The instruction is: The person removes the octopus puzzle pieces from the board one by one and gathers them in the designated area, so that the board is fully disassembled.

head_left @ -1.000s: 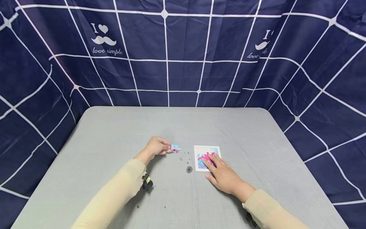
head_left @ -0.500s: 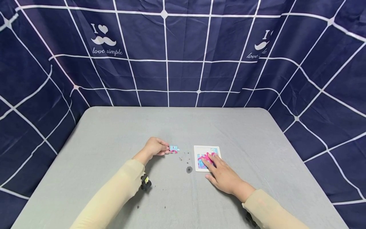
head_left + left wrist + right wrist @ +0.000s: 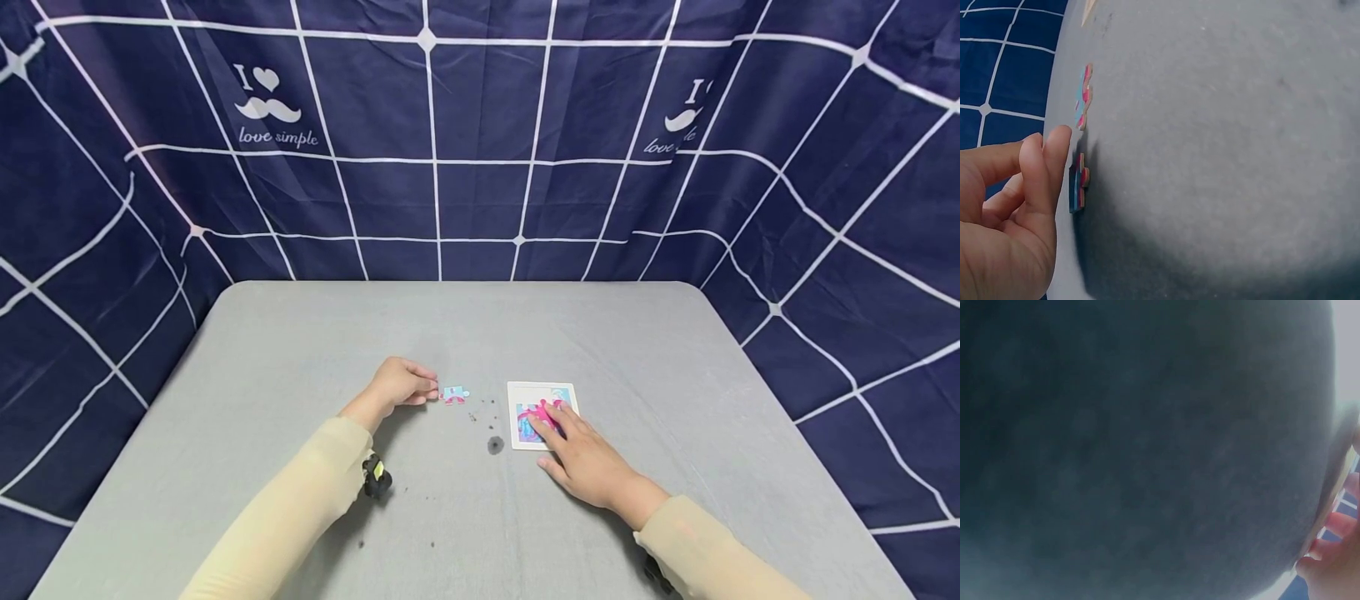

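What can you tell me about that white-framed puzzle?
The white-framed puzzle is a flat, roughly square board, perhaps card or wood, with a white rim. Pink and blue printed pieces sit in its nearer part, and a light-blue printed patch shows at the far right corner. The far left part is bare and whitish. It lies flat on the grey table. The fingers of the right hand rest on it, hiding its near right corner.
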The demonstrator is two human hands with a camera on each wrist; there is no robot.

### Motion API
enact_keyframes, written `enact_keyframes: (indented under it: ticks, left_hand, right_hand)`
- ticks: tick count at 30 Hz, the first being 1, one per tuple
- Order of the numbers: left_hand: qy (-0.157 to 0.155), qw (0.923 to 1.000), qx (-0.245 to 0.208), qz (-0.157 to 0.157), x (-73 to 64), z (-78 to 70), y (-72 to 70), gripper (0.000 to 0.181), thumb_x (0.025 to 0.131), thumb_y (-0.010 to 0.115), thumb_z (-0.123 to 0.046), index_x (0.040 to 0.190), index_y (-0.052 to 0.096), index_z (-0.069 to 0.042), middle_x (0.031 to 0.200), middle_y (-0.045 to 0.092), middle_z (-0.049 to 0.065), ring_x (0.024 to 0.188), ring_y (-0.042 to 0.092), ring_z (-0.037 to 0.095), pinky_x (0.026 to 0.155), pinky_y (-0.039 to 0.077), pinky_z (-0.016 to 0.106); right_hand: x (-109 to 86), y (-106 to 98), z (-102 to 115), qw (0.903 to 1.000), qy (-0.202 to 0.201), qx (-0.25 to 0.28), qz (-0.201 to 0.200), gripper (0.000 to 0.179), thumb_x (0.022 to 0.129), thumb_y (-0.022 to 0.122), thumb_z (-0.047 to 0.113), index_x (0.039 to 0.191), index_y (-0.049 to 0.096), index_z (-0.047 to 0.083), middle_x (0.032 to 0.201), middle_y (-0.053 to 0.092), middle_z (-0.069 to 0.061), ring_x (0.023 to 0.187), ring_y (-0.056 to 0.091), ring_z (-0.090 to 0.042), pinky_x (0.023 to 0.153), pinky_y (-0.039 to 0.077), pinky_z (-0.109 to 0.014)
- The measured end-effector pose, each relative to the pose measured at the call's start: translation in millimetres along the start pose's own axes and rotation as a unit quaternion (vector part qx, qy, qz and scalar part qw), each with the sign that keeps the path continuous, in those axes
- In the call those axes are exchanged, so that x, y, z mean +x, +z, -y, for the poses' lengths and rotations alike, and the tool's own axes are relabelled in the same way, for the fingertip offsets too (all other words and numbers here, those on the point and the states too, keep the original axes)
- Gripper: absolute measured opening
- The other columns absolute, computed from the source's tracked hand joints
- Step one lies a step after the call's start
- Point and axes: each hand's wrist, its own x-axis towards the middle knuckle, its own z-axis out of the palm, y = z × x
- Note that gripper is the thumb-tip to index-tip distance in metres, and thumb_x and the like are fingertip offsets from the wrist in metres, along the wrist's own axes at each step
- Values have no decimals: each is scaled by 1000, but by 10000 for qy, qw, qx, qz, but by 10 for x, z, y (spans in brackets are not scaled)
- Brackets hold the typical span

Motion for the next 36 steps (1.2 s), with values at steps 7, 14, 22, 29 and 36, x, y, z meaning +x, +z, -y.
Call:
enact_keyframes:
  ticks: [7,14,22,29,36]
  left_hand:
    - [54,9999,-93,13,-1,-21,21,22,86,66,3,108,66,8,84,71,15,69,69,14,56,54,19]
    - [185,9996,-189,67,35,-6,114,22,86,66,4,108,66,9,84,70,15,70,68,14,58,55,20]
    - [135,9990,-406,159,56,-1,258,24,86,67,3,109,66,8,81,71,14,68,68,13,57,55,19]
    - [108,9984,-500,223,87,20,334,23,85,67,3,108,66,8,83,71,15,70,69,14,57,55,20]
    - [139,9983,-507,264,83,5,422,22,85,67,4,107,67,8,84,71,15,70,69,14,58,55,20]
  right_hand:
    - [0,-7,11,9999,50,20,88,58,93,62,29,143,42,6,141,39,-25,133,30,-45,105,30,-56]
    - [4,-3,12,10000,29,12,73,58,93,62,28,142,43,5,141,39,-25,132,31,-46,105,30,-56]
    - [7,34,-8,10000,-8,-44,-55,59,91,64,29,141,44,6,140,40,-25,130,33,-47,103,34,-56]
    - [5,59,-26,9999,55,-157,-5,59,92,63,31,142,44,9,141,40,-22,127,33,-45,100,37,-55]
    - [-1,73,-34,9997,85,-207,-57,58,92,62,32,142,45,9,140,40,-21,121,36,-42,98,39,-54]
